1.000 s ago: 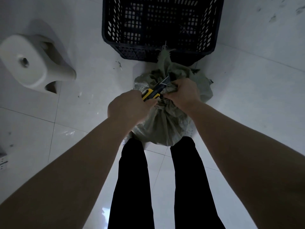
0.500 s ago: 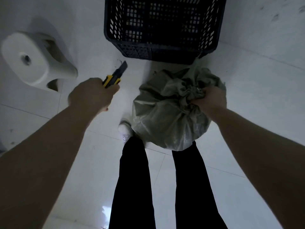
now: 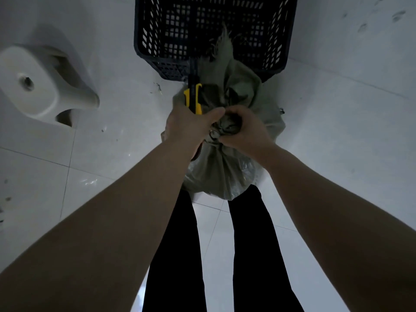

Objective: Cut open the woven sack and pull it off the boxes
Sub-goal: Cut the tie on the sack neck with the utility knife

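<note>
A grey-green woven sack point(image 3: 221, 172) stands on the floor in front of my legs, its neck bunched and tied. My right hand point(image 3: 245, 129) grips the gathered neck at the tie. My left hand point(image 3: 191, 126) is shut on a yellow and black utility knife point(image 3: 193, 97), which points away from me over the sack's top, and its thumb touches the bunched neck. The sack's frayed end point(image 3: 224, 48) sticks up past the knot. The boxes inside are hidden.
A black slatted plastic crate point(image 3: 211, 32) stands right behind the sack. A white plastic stool point(image 3: 38, 84) lies at the left on the white tiled floor point(image 3: 337, 122). My legs in black trousers point(image 3: 252, 244) stand just below the sack.
My left hand, which had swung out left with the knife, has come back to the sack's neck beside my right hand. The sack's loose end has risen upright again.
</note>
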